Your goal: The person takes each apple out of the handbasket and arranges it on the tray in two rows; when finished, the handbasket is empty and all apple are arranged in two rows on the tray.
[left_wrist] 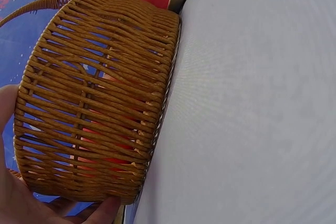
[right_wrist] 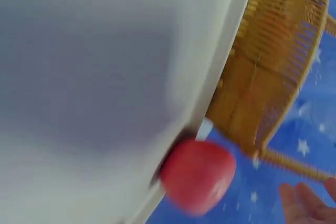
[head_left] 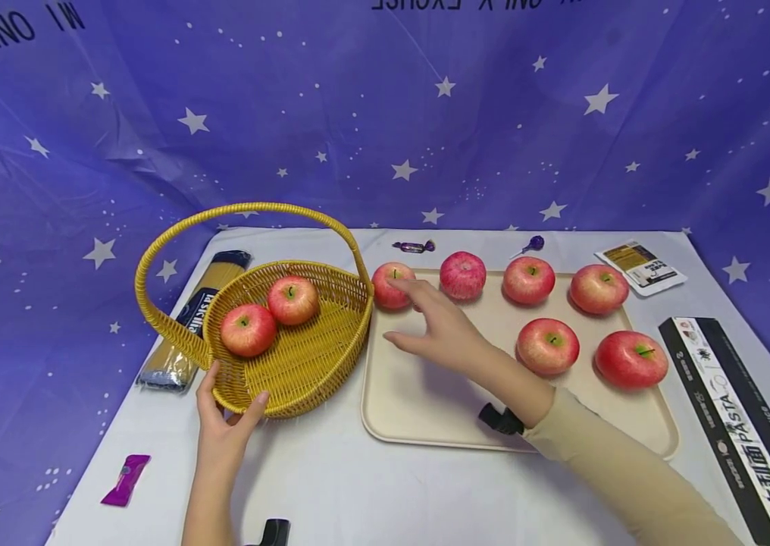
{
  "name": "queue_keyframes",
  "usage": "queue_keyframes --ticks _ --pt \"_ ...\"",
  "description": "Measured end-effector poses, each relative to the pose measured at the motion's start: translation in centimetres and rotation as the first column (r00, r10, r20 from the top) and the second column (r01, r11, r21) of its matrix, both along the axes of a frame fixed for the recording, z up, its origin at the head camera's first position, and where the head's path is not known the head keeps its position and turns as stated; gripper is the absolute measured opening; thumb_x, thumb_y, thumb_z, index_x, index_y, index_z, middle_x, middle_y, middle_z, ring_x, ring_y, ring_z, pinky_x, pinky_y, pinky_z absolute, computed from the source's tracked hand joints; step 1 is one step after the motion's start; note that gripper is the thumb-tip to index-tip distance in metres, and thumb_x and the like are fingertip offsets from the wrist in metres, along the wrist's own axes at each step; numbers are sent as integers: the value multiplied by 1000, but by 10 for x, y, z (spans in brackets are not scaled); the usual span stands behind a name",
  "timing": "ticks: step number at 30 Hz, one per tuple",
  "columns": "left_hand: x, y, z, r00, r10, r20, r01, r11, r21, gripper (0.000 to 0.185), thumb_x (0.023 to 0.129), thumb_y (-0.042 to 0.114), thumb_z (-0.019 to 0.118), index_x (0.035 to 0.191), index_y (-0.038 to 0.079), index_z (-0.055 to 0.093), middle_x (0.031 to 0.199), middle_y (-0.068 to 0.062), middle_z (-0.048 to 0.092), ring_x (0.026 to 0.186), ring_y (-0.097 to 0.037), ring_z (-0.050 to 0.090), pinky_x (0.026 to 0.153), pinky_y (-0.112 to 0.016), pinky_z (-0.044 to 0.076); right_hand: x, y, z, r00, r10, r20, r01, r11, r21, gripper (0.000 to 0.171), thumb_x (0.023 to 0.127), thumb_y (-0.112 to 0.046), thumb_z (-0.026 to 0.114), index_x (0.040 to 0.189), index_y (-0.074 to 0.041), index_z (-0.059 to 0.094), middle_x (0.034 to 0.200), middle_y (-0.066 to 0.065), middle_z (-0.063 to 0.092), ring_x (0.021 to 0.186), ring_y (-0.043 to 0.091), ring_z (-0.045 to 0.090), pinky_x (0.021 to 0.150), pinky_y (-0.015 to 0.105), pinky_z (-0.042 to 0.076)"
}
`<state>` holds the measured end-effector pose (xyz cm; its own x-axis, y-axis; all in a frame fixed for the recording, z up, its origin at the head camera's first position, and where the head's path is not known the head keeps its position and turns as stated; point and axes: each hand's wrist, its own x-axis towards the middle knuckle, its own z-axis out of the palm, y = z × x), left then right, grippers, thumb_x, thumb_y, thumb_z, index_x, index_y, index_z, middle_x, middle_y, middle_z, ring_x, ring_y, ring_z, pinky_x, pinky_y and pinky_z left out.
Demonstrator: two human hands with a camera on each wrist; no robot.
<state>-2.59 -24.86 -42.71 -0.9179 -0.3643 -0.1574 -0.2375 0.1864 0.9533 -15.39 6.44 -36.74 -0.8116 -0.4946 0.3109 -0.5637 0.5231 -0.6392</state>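
Note:
A yellow woven basket with a tall arched handle holds two red apples. My left hand grips the basket's near left side, with the thumb at the rim. In the left wrist view, fingertips lie against the wicker side. My right hand reaches over the beige tray, thumb and fingers spread and nothing held. Its fingers overlap the apple at the tray's far left corner. The right wrist view shows that apple at the tray edge, apart from the fingers.
Several more apples sit on the tray's far and right parts. A pasta bag lies left of the basket, a long black pasta box at the right. Around them are a purple wrapper, candy, a lollipop and a pouch.

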Motion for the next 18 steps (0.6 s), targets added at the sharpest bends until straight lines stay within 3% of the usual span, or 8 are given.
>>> queue_keyframes --ticks 5,9,18 --pt "0 0 0 1000 -1 2 1 1000 18 89 92 22 68 154 33 5 159 1 2 141 -27 18 97 -12 37 -12 -50 2 995 95 31 -97 994 60 78 82 -38 75 148 -19 38 144 2 46 129 21 43 105 41 39" --pt "0 0 0 1000 -2 -17 2 1000 16 89 92 19 67 154 32 5 159 0 2 141 -28 18 96 -10 37 -24 -88 1 988 141 68 -148 983 110 81 83 -42 73 149 -16 35 147 3 42 134 18 37 109 37 34" --pt "1 2 0 998 3 -57 -2 1000 16 88 92 14 67 155 28 6 159 -3 5 139 -32 21 95 -11 37 -56 -150 -17 980 38 194 -80 974 211 89 80 -45 76 150 -12 32 143 12 42 128 25 45 104 38 39"
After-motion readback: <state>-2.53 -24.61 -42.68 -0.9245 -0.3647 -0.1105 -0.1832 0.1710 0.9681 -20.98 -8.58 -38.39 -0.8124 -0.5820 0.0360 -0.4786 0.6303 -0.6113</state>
